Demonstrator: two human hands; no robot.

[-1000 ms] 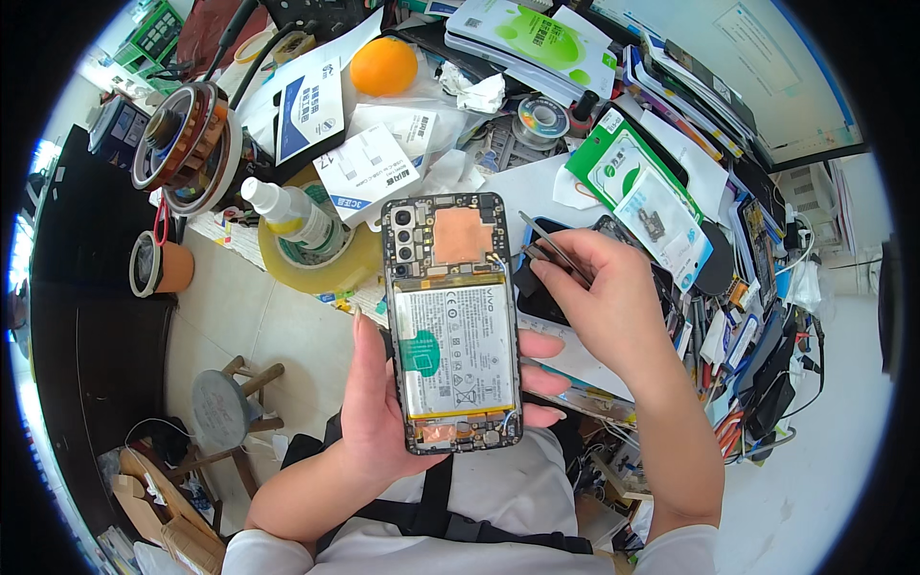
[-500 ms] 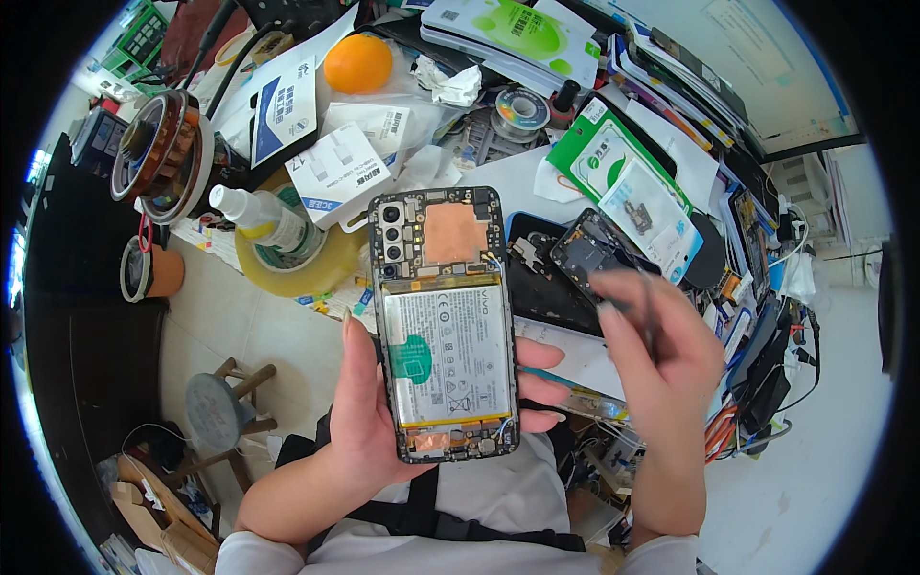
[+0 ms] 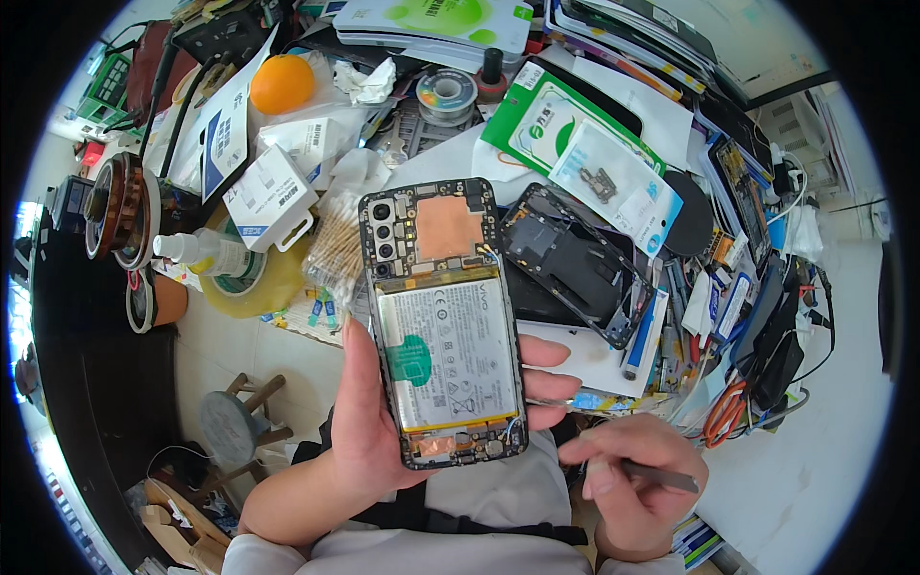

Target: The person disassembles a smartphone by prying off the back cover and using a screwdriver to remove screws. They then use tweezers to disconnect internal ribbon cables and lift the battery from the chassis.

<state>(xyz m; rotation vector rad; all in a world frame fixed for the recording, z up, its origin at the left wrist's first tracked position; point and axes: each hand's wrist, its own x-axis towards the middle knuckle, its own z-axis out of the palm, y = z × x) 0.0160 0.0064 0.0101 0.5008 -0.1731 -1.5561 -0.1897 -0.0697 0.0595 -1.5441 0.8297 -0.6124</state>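
My left hand (image 3: 362, 402) holds an opened smartphone (image 3: 445, 364) from underneath, back facing up, showing three camera lenses, a copper-coloured patch and a silver battery with a green sticker. My right hand (image 3: 632, 479) is low at the right with fingers curled round dark metal tweezers (image 3: 671, 479), clear of the phone. Behind the phone, a black plastic phone frame (image 3: 565, 268) lies on a dark flat object at the right. A small clear packet with metal parts (image 3: 594, 182) lies above it on a green package (image 3: 522, 120).
The cluttered desk holds an orange (image 3: 282, 83), solder spool (image 3: 446, 94), white boxes (image 3: 271, 192), cotton swabs (image 3: 335, 240), spray bottle (image 3: 211, 257), tape roll (image 3: 251, 297) and tangled cables (image 3: 724, 417). A monitor (image 3: 767, 48) stands at top right, a stool (image 3: 228, 422) on the floor at left.
My right hand has moved down with the tweezers, away from beside the phone's top, uncovering the black frame. My view has shifted slightly. The phone remains in my left hand.
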